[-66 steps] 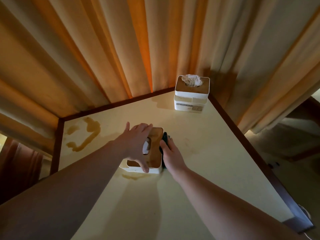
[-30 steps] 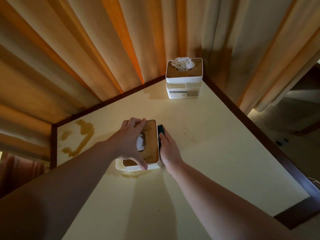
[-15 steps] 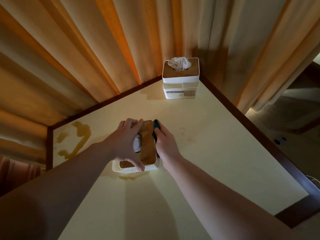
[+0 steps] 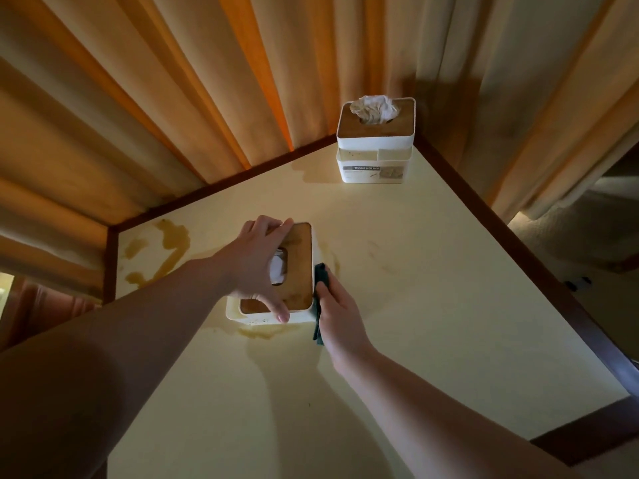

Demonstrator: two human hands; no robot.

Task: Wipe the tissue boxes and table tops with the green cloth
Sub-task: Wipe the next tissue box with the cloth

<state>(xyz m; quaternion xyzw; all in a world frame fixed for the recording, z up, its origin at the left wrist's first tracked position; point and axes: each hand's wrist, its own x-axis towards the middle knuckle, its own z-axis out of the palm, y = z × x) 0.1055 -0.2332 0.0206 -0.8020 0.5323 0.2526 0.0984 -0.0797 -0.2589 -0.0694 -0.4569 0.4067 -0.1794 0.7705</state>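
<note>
A white tissue box with a wooden lid [image 4: 298, 271] stands in the middle of the cream table top [image 4: 432, 305]. My left hand [image 4: 254, 267] grips it from above, fingers over the far edge and thumb at the near edge. My right hand [image 4: 337, 312] presses the dark green cloth [image 4: 320, 278] flat against the box's right side. A second white tissue box [image 4: 376, 141], with tissue sticking out of its wooden lid, stands at the table's far corner.
Brown spill stains [image 4: 162, 250] mark the table's left corner, and a smaller stain [image 4: 257, 331] lies under the near box's front edge. A dark wooden rim [image 4: 518, 243] borders the table. Curtains [image 4: 207, 81] hang close behind it.
My right hand with the cloth has slid back along the box's right side toward me. My left hand has kept its hold on the box.
</note>
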